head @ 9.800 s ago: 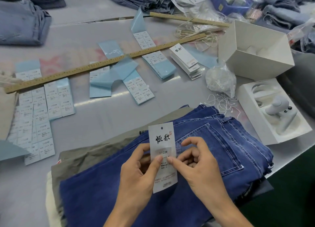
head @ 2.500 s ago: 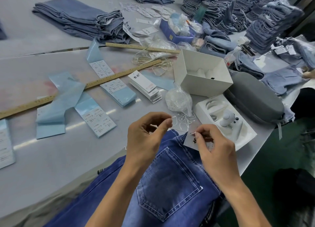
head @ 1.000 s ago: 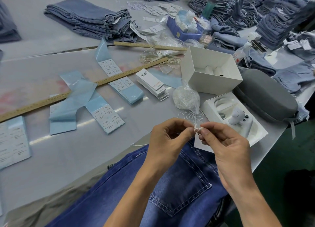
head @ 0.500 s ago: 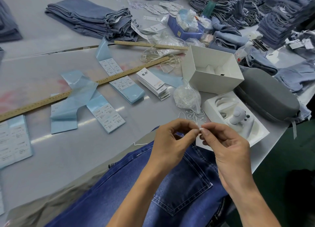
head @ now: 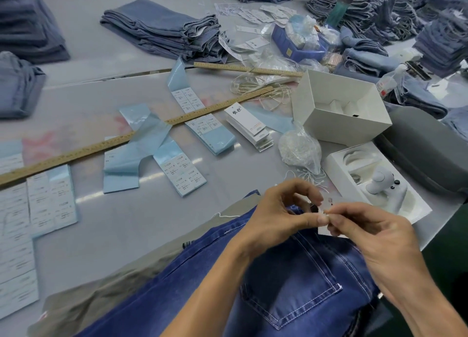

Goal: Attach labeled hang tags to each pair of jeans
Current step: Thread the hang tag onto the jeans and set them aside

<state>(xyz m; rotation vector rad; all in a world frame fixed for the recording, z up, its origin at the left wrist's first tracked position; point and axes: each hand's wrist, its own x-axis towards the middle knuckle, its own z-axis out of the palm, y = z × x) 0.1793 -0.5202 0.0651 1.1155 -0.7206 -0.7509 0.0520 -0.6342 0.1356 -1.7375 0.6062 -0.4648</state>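
A pair of dark blue jeans point(head: 286, 281) lies at the table's near edge, back pocket up. Over its waistband my left hand point(head: 281, 215) and my right hand point(head: 372, 238) meet fingertip to fingertip, both pinching a thin white tag string point(head: 325, 212). The white hang tag point(head: 329, 202) is mostly hidden behind my fingers; only a corner shows. A loose end of string point(head: 225, 215) trails left on the table. A stack of blank hang tags point(head: 249, 125) lies further back.
Blue-backed sticker sheets point(head: 183, 173) and wooden rulers point(head: 141, 134) cover the table's middle. A clear bag of strings point(head: 300, 150), an open white box point(head: 339, 108), a white tray with a tool point(head: 377, 182) and a grey case point(head: 425, 154) sit right. Folded jeans stacks point(head: 164, 30) line the back.
Over the last second my hands stayed together at the waistband, shifting slightly lower and right while working the string. Earlier they held the tag flat on the jeans.
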